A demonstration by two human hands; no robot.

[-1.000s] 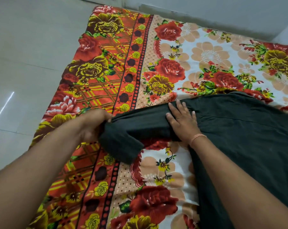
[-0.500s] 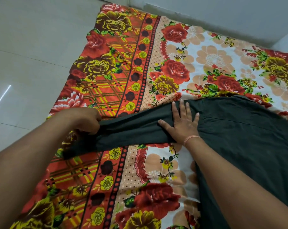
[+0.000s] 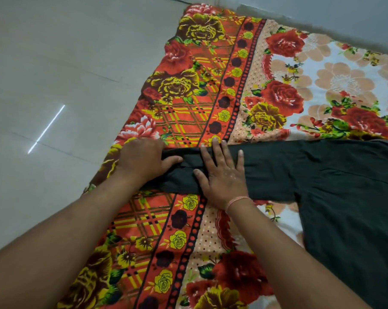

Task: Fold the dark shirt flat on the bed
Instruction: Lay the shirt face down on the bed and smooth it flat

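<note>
The dark shirt (image 3: pixel 335 197) lies on the bed's floral sheet (image 3: pixel 195 90), body at the right, one sleeve stretched out to the left. My left hand (image 3: pixel 144 159) holds the sleeve's end near the bed's left edge. Its thumb lies on top of the cloth; its fingers curl out of sight beyond the knuckles. My right hand (image 3: pixel 222 175) presses flat on the middle of the sleeve with fingers spread. A small crease of fabric sits between the two hands.
Pale floor tiles (image 3: pixel 55 74) run along the bed's left side. A grey wall (image 3: pixel 333 10) borders the bed at the far end. Bare floral sheet shows above and below the sleeve.
My left hand has pulled the bunched sleeve out straight to the left and laid it down. My right hand slid left along the sleeve, staying flat on it.
</note>
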